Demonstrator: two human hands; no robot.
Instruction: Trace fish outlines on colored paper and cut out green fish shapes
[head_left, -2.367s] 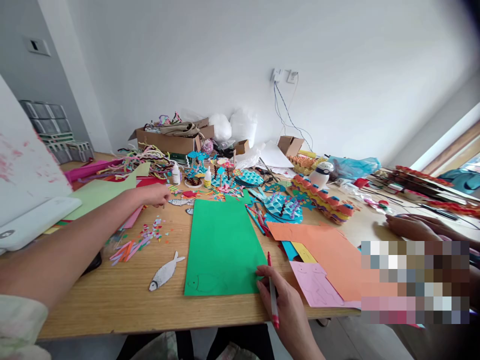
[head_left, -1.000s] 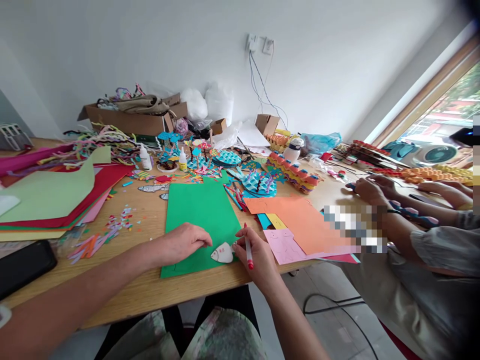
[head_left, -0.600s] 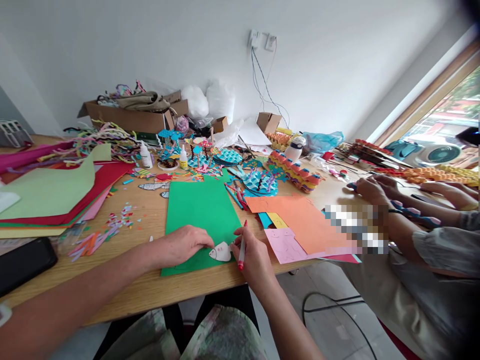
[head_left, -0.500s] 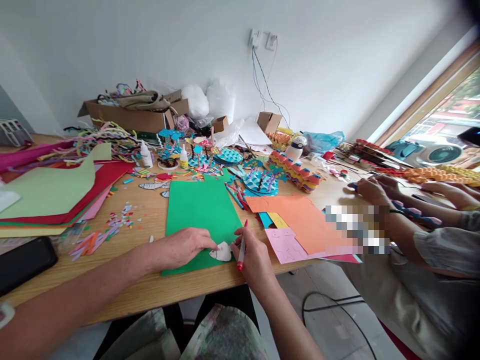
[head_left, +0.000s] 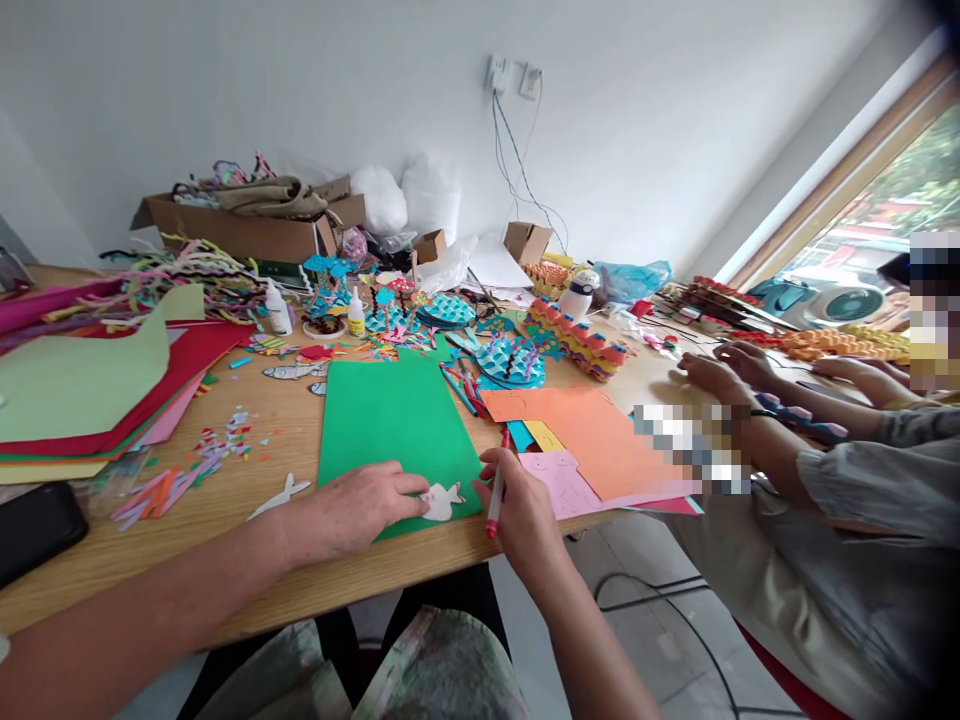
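Note:
A white paper fish cutout (head_left: 444, 503) lies near the front edge of a green sheet (head_left: 390, 420). The fingertips of my left hand (head_left: 352, 508) rest on the fish's left side, with the fingers stretched out and the palm over the sheet. My right hand (head_left: 525, 510), just right of the cutout, is closed around a red marker (head_left: 495, 497) that it holds nearly upright, apart from the fish. Part of another white cutout (head_left: 289, 492) shows beyond my left forearm, which hides the rest.
Orange paper (head_left: 592, 440) and pink paper (head_left: 551, 480) lie to the right, beside a co-worker's hands (head_left: 712, 380). On the left are stacked coloured sheets (head_left: 90, 390), paper scraps (head_left: 225, 435) and a black phone (head_left: 41, 530). Glue bottles (head_left: 277, 308) stand behind.
My right hand has drawn back from the fish cutout with the marker, and the fish's tail now shows. More of the cutout by my left forearm is visible. The view has shifted slightly.

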